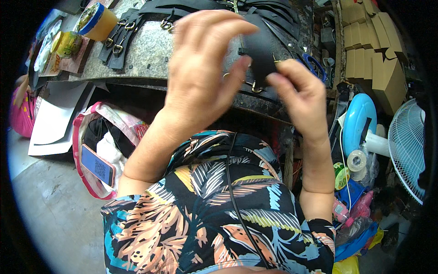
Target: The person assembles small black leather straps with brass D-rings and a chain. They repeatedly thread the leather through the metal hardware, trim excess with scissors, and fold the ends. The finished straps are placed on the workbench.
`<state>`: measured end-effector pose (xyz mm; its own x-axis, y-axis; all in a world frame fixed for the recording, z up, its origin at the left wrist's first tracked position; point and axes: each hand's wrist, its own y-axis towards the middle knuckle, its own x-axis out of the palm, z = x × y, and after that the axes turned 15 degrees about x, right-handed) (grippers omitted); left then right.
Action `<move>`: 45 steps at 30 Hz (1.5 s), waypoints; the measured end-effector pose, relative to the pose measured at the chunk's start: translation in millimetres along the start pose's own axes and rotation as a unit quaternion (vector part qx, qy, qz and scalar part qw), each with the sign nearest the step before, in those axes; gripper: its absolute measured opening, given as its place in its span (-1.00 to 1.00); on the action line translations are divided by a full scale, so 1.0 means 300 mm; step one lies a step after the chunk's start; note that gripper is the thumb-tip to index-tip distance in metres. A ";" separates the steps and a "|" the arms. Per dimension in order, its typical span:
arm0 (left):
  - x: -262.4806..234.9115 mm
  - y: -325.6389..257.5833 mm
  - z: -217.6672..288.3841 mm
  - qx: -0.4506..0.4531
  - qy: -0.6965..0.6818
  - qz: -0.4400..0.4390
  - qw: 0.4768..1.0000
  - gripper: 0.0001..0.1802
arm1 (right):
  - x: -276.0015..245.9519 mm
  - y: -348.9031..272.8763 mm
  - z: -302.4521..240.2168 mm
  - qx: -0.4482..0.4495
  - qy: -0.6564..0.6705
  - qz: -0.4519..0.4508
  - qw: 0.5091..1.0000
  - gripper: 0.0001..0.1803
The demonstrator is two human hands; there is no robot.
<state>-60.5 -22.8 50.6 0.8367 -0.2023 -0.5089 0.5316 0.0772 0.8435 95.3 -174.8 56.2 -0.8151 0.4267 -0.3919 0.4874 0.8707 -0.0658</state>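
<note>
A dark black piece (262, 57), smeared by motion, stands up from the worktable's near edge; it looks like a leather strap part. Thumb and forefinger of my right hand (301, 93) close on its right edge. My left hand (198, 68) hovers at its left side, fingers curved and thumb well apart, with nothing seen in its grasp. Below the black piece a small metal ring (257, 87) shows at the table edge. Black straps with metal buckles (117, 48) lie farther left on the table, and more black straps (278, 16) are heaped at the back.
The stone-topped worktable (148, 50) bears an orange tub (98, 23) and a yellow-green container (68, 44). Blue-handled scissors (315, 66) lie at right. Cardboard boxes (383, 82) and a white fan (406, 146) stand rightward. A bag holding a phone (97, 165) sits lower left.
</note>
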 end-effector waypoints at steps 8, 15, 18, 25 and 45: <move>0.075 -0.070 0.103 -0.415 -0.537 0.027 0.734 -0.71 | 0.107 -0.008 0.054 0.088 0.310 -0.011 0.947 -0.84; -0.015 -0.070 0.007 -0.364 -0.524 0.027 0.770 -0.80 | 0.020 0.027 0.089 0.040 0.285 0.018 0.958 -0.62; -0.088 -0.047 -0.042 -0.393 -0.524 0.035 0.755 -0.71 | -0.047 0.100 0.102 -0.033 0.183 0.136 0.973 -0.71; -0.169 -0.029 -0.083 -0.346 -0.544 -0.029 0.764 -0.69 | 0.012 0.216 0.146 -0.215 -0.404 0.168 0.873 -0.75; 0.071 -0.066 -0.142 -0.446 -0.478 -0.065 0.753 -0.69 | -0.070 0.124 -0.004 -0.117 -0.116 0.131 0.978 -0.87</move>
<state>-47.8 12.9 15.7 0.5192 -0.8432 0.1394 0.8350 0.5352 0.1276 130.3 -151.1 63.1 -0.5656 0.5987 -0.5672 0.5620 0.7831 0.2662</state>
